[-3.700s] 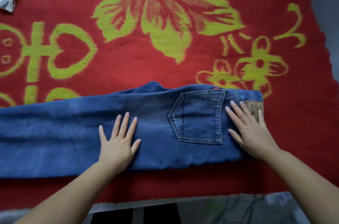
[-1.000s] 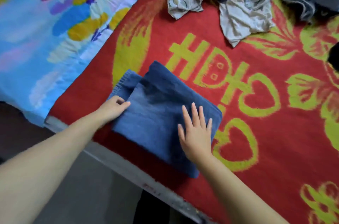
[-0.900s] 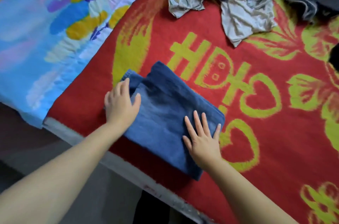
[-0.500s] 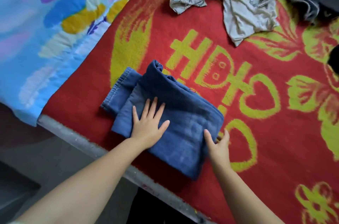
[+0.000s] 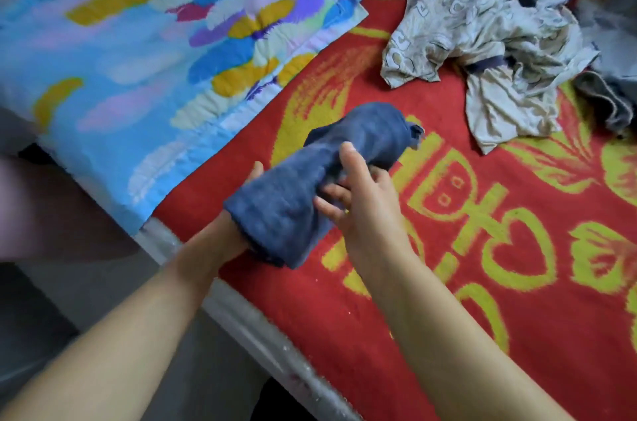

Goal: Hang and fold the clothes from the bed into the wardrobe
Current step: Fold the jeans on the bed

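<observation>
A red blanket (image 5: pixel 448 282) with yellow-green flowers and hearts covers the bed, and a bright blue patterned pillow (image 5: pixel 138 58) lies at its far left corner, above the pale bed edge (image 5: pixel 248 317). The folded jeans (image 5: pixel 320 186) are lifted clear of the blanket and held between both hands over the bed's near edge. The left hand (image 5: pixel 241 213) sits under the bundle, mostly hidden by the denim, with only a fingertip showing at the upper left; its fingers appear to wrap up around the fold from below, most likely to carry the weight and stop the layers sliding apart. The right hand (image 5: pixel 358 193) clamps the bundle's right side, thumb pressed over the top and the other fingers curled beneath, which should keep the loose end from springing open. The far end of the bundle bulges and one corner pokes out, so the fold looks a little slack. A crumpled pale patterned shirt (image 5: pixel 489 51) waits well apart at the top right, with a grey garment (image 5: pixel 606 99) just beside it, both apparently unsorted. The wardrobe is not in view, so the jeans have yet to be carried there.
</observation>
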Action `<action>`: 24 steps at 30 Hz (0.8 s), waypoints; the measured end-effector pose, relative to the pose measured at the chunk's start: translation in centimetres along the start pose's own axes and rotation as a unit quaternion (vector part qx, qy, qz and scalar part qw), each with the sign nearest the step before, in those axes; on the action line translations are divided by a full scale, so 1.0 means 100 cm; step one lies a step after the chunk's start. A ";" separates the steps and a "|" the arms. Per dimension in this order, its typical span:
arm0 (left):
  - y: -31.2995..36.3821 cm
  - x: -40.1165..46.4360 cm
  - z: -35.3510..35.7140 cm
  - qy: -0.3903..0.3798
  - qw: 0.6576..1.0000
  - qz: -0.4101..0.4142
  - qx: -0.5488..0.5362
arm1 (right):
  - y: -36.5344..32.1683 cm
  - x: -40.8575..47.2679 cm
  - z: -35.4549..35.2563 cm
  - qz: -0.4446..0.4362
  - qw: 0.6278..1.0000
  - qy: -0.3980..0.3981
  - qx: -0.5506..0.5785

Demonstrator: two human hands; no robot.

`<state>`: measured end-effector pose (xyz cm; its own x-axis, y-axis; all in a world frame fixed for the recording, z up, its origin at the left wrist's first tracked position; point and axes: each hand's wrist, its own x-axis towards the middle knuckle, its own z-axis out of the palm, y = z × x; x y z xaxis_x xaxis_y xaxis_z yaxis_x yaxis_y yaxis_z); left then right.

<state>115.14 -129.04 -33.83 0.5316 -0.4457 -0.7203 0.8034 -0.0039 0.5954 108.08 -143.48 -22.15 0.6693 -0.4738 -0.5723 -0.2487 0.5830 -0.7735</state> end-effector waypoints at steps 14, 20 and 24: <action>-0.029 0.036 -0.059 0.240 0.956 0.068 -0.156 | 0.120 0.106 0.002 -0.239 0.569 -0.247 -0.747; -0.062 0.053 -0.026 0.358 0.923 0.125 -0.071 | 0.062 0.177 0.013 -0.170 0.741 -0.064 -0.646; -0.071 0.054 -0.030 0.335 0.930 0.138 -0.060 | 0.060 0.196 0.002 -0.098 0.709 -0.095 -0.692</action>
<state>113.12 -128.74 -43.05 0.7378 0.2427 -0.6299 0.6144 0.1450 0.7755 119.85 -149.14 -37.95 0.8353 -0.2830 -0.4713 -0.4992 -0.7497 -0.4346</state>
